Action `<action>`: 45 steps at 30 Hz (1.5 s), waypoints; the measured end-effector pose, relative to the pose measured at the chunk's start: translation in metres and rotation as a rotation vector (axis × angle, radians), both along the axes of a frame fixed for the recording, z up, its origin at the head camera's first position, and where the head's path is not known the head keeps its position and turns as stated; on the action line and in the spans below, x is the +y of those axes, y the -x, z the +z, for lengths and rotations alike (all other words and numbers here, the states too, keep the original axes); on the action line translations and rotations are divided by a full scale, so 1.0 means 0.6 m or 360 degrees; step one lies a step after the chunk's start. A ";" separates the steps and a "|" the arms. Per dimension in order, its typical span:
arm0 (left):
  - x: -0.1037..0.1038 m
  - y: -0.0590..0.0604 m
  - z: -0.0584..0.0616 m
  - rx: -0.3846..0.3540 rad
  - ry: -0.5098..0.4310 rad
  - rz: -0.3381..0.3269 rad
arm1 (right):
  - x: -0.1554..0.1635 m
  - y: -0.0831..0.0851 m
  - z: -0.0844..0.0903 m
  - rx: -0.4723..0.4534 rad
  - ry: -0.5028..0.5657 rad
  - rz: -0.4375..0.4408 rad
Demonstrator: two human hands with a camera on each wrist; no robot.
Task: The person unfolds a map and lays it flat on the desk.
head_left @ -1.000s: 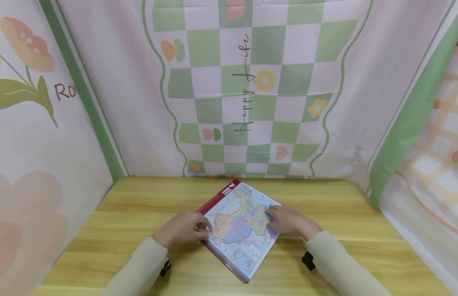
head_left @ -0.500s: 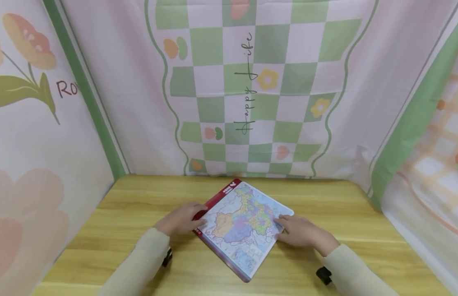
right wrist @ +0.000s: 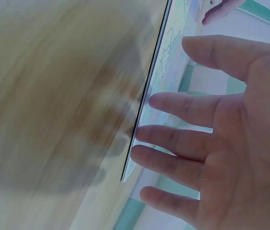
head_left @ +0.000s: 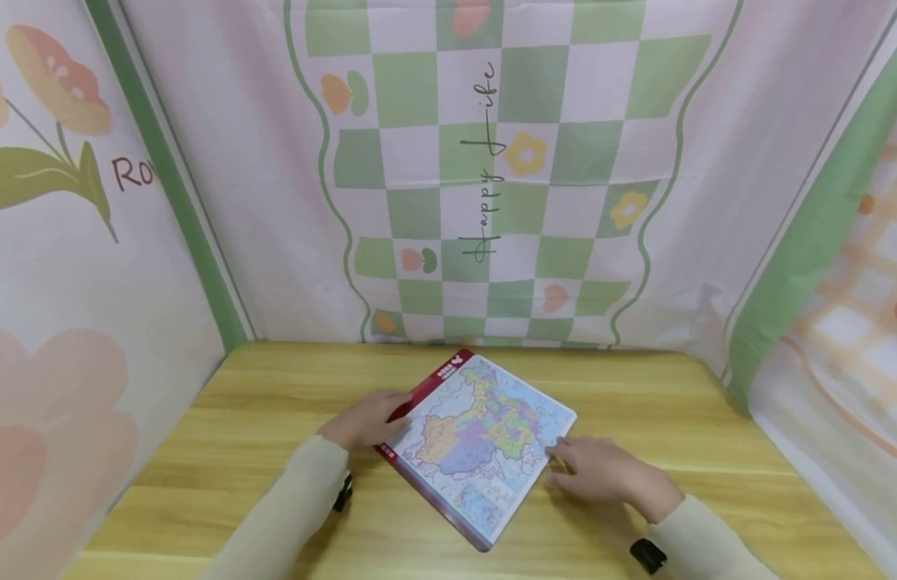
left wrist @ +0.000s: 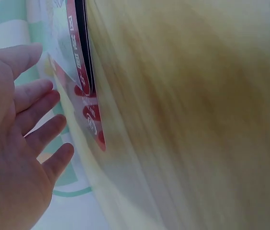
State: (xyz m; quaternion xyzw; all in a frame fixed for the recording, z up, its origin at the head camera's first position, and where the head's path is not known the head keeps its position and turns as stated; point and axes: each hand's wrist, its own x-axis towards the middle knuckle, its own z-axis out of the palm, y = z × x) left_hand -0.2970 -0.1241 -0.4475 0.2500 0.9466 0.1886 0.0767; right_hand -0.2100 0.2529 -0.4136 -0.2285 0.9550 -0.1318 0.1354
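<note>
A flat map board [head_left: 466, 439] with a coloured map and a red strip along one side lies turned cornerwise on the wooden table [head_left: 274, 403]. At its left corner is my left hand [head_left: 365, 419], fingers straight and apart, overlapping the red strip. The left wrist view shows a dark-edged board corner [left wrist: 83, 72] above a red printed corner [left wrist: 94, 117] just below it. My right hand [head_left: 601, 471] is at the right edge of the board, palm facing it. Its loosely extended fingertips [right wrist: 147, 134] are right at the thin board edge in the right wrist view.
Wood surface surrounds the board on all sides. Behind the table hangs a green-and-white checked curtain [head_left: 492, 201]. Printed cloth [head_left: 57, 266] closes off the left side, and more patterned cloth [head_left: 854, 322] hangs at the right. Both sleeves have a black wrist device below them.
My right hand has drawn back right and toward me, off the map's face to its edge. The left hand has moved slightly away from me, uncovering the left corner.
</note>
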 end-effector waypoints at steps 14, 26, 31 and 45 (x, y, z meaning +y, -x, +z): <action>0.012 0.015 -0.009 -0.0001 0.0115 -0.0064 | -0.007 -0.007 0.003 -0.0068 -0.0003 -0.0019; 0.015 0.000 0.001 -0.0045 0.0138 -0.0055 | -0.009 -0.003 0.005 -0.0119 0.0022 -0.0042; 0.014 -0.007 0.000 -0.0033 0.0145 -0.0052 | -0.006 0.002 0.000 -0.0131 0.0023 -0.0041; 0.010 -0.024 -0.002 -0.0069 0.0173 -0.0008 | -0.014 0.018 -0.003 -0.0105 -0.0096 -0.0052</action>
